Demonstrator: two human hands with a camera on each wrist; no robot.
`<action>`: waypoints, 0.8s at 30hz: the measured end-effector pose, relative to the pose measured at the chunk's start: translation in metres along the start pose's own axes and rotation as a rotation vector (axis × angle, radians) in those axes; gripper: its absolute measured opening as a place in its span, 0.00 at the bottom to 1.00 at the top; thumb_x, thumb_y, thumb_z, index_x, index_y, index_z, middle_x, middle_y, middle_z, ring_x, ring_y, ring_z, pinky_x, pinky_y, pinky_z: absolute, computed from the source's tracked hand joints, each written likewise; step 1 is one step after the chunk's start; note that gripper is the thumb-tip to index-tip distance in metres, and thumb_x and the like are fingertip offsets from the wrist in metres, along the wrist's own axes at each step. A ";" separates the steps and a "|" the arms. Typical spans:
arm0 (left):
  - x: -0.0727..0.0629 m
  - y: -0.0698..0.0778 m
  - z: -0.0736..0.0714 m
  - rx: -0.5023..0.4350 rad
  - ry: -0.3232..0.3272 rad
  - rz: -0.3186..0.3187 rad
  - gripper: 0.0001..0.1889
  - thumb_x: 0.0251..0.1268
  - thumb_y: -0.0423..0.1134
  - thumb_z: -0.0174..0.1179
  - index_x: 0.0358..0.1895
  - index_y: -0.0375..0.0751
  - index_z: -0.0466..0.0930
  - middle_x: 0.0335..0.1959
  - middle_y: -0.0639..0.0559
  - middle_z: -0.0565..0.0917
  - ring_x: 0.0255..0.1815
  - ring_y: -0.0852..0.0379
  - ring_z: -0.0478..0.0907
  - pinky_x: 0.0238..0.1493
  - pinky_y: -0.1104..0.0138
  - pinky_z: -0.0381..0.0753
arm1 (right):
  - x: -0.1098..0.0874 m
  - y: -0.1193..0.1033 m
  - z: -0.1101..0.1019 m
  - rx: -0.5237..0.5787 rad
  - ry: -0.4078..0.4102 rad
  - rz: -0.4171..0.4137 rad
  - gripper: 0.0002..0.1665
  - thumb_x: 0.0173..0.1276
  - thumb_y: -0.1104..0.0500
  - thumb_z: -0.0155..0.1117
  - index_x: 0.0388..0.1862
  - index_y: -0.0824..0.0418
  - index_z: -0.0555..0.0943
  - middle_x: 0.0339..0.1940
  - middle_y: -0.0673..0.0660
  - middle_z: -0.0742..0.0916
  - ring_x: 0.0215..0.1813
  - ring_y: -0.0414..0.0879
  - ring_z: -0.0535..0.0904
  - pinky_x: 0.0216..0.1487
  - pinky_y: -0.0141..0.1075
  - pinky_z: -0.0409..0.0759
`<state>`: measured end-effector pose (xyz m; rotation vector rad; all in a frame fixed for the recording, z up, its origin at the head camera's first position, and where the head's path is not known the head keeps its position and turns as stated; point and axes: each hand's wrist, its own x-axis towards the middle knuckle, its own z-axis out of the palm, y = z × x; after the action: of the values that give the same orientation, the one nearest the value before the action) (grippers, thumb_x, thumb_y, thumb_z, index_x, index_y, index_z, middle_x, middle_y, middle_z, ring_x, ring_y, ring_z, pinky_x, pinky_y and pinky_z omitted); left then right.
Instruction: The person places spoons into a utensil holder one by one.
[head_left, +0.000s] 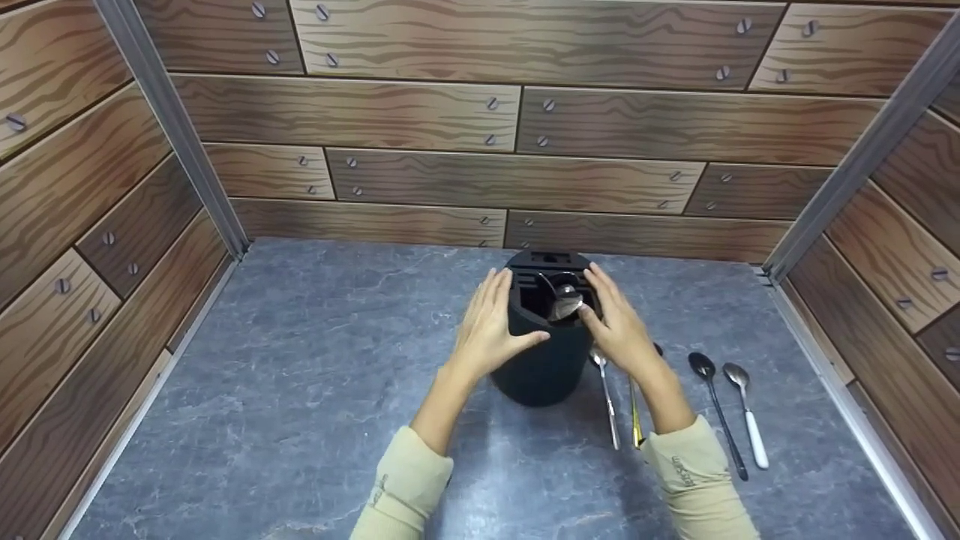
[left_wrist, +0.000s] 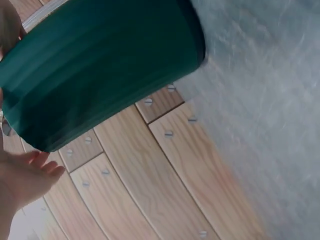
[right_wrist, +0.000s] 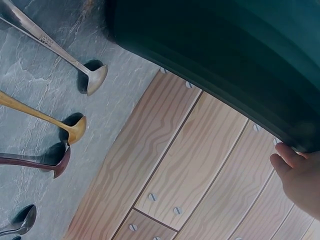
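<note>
A dark cylindrical utensil holder (head_left: 541, 375) with a slotted top stands on the table; the left wrist view shows its dark green side (left_wrist: 115, 65). Shiny spoon heads (head_left: 568, 303) show inside its opening. My left hand (head_left: 487, 330) lies along the left of the rim with straight fingers and the thumb stretched out across the front. On the opposite side, my right hand (head_left: 621, 330) touches the rim with extended fingers, its thumb overlapping the opening beside a spoon head. In the right wrist view, the right fingertips (right_wrist: 287, 155) are at the holder's top edge.
To the right of the holder lie a silver spoon (head_left: 609, 409), a gold-handled spoon (head_left: 636, 421) partly hidden by the right arm, a black spoon (head_left: 721, 420) and a white-handled spoon (head_left: 753, 435). Wood-patterned walls (head_left: 420, 172) enclose the grey marbled table (head_left: 322, 360).
</note>
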<state>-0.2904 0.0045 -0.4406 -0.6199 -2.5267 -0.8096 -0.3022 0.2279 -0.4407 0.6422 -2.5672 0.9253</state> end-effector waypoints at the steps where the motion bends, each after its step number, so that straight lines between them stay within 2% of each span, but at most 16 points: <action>1: 0.002 0.000 -0.001 0.041 -0.039 0.010 0.52 0.46 0.63 0.63 0.68 0.29 0.54 0.67 0.38 0.59 0.70 0.46 0.49 0.67 0.59 0.46 | 0.000 0.000 0.000 0.001 -0.001 0.000 0.35 0.72 0.46 0.46 0.69 0.66 0.58 0.71 0.60 0.59 0.68 0.58 0.55 0.62 0.56 0.55; 5: 0.012 0.003 -0.002 0.195 -0.134 0.071 0.56 0.45 0.70 0.58 0.67 0.26 0.55 0.69 0.38 0.57 0.71 0.47 0.44 0.68 0.61 0.40 | 0.000 -0.001 0.000 0.003 0.007 -0.008 0.36 0.71 0.44 0.45 0.69 0.66 0.59 0.71 0.60 0.60 0.68 0.57 0.55 0.62 0.55 0.56; 8: 0.018 0.007 0.000 0.264 -0.169 0.082 0.59 0.43 0.74 0.55 0.67 0.24 0.54 0.69 0.36 0.55 0.71 0.47 0.43 0.68 0.61 0.38 | 0.000 -0.002 0.000 0.002 0.013 -0.013 0.36 0.71 0.44 0.46 0.69 0.67 0.59 0.71 0.60 0.60 0.68 0.58 0.56 0.62 0.55 0.56; 10: 0.020 0.009 0.001 0.294 -0.187 0.067 0.61 0.41 0.76 0.53 0.67 0.24 0.52 0.69 0.35 0.54 0.71 0.47 0.44 0.68 0.61 0.38 | -0.001 -0.002 0.000 -0.001 0.008 -0.012 0.36 0.71 0.44 0.46 0.69 0.67 0.59 0.71 0.60 0.60 0.68 0.58 0.56 0.62 0.55 0.56; 15: 0.023 0.012 0.002 0.321 -0.214 0.022 0.63 0.38 0.78 0.53 0.68 0.25 0.51 0.69 0.35 0.53 0.71 0.47 0.45 0.68 0.63 0.39 | -0.001 -0.003 0.000 -0.008 0.002 0.001 0.35 0.71 0.47 0.48 0.69 0.66 0.59 0.71 0.60 0.60 0.68 0.58 0.56 0.61 0.56 0.56; 24: 0.025 0.011 0.005 0.311 -0.225 0.008 0.64 0.38 0.77 0.54 0.68 0.25 0.50 0.69 0.35 0.53 0.71 0.47 0.44 0.67 0.63 0.43 | 0.000 -0.004 0.001 -0.056 0.041 -0.005 0.33 0.70 0.50 0.49 0.67 0.67 0.62 0.69 0.61 0.63 0.68 0.58 0.56 0.63 0.53 0.54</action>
<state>-0.3061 0.0225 -0.4266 -0.6437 -2.7713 -0.3453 -0.3000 0.2246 -0.4396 0.6077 -2.5447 0.8524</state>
